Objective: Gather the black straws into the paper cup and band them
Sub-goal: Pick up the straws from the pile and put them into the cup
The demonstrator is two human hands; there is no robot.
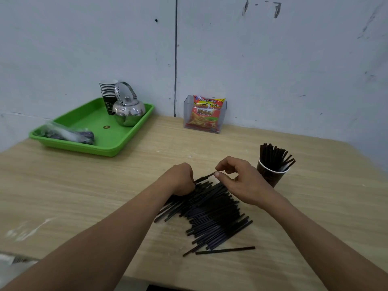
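Head view: left hand [180, 180] grips black straws [210, 208] at the desk's [84, 196] middle; right hand [241, 181] pinches one straw's end near the paper cup [270, 176].

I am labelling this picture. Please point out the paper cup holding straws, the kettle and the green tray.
paper cup [273, 177]: head view, dark side wall.
kettle [131, 113]: head view, shiny body.
green tray [84, 148]: head view, front rim.

glossy metal kettle [129, 111], matt wood-grain table [63, 185]
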